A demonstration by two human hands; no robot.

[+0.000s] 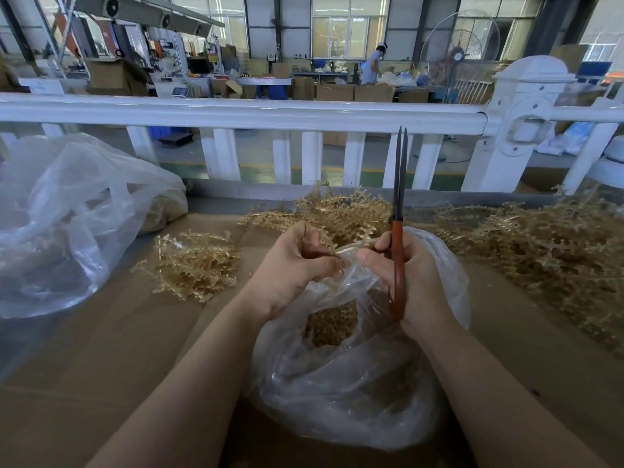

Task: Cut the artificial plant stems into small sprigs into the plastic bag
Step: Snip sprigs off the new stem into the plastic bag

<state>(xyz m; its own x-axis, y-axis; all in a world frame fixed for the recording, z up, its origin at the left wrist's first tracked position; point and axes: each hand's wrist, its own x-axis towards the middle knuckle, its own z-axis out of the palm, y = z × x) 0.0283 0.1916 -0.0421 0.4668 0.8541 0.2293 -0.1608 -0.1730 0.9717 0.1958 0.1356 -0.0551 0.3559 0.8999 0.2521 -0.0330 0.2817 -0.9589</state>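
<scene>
A clear plastic bag (341, 383) stands in front of me on the cardboard, with tan cut sprigs (332, 324) inside it. My left hand (293, 265) pinches a thin tan plant stem (347, 248) and the bag's rim above the opening. My right hand (410, 282) grips red-handled scissors (398, 231) and its fingertips touch the same stem. The scissor blades are closed and point straight up. Heaps of uncut tan stems lie behind the bag (337, 211), to the left (196, 265) and to the right (547, 238).
A second, larger clear bag (67, 214) with tan material sits at the left. Brown cardboard (118, 349) covers the work surface. A white railing (253, 113) runs along the far edge. Beyond it lies a factory floor with boxes, a fan and a person.
</scene>
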